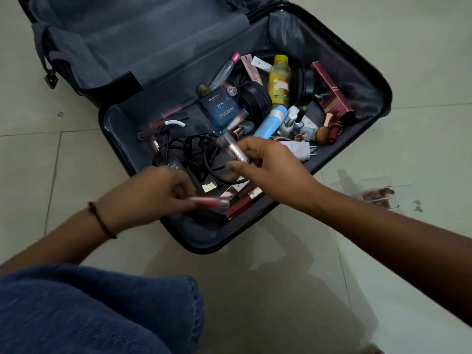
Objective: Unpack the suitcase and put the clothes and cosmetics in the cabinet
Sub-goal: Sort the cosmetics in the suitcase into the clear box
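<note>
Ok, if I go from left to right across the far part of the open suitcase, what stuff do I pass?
Pinkish lip gloss tube → blue cologne box → black round case → yellow bottle → maroon box.

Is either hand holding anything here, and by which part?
The left hand pinches a pink lip gloss tube by its left end. The right hand pinches a clear glittery tube near its lower end.
</note>
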